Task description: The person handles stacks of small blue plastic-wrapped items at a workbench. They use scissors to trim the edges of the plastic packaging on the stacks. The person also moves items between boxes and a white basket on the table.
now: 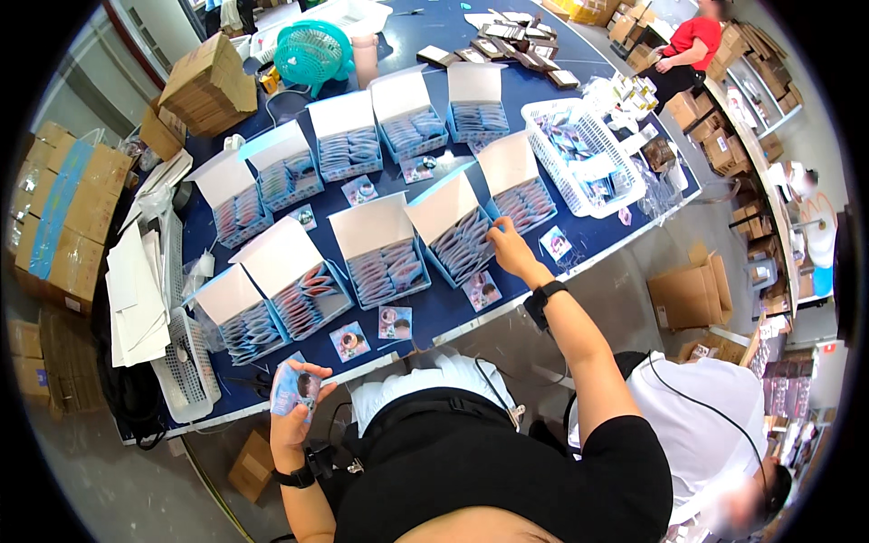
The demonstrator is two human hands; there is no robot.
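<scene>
My left hand point(301, 412) is closed around small blue-and-pink picture packets point(291, 387), held in front of the table's near edge. My right hand point(513, 251) reaches over the near row of boxes, its fingers bent together at the right edge of an open blue box point(460, 242) full of upright packets. Whatever those fingers pinch is too small to make out. To the right stands another open box point(523, 204) of packets. A single picture card point(482, 291) lies before the box my right hand touches, and another card point(555, 243) lies right of that hand.
Several more open packet boxes point(382, 270) stand in two rows on the blue table point(398, 172). A white basket point(625, 185) of packets is at right. A teal fan point(312, 52) and dark boxes point(520, 41) lie farther back. A person in white point(688, 425) sits beside me.
</scene>
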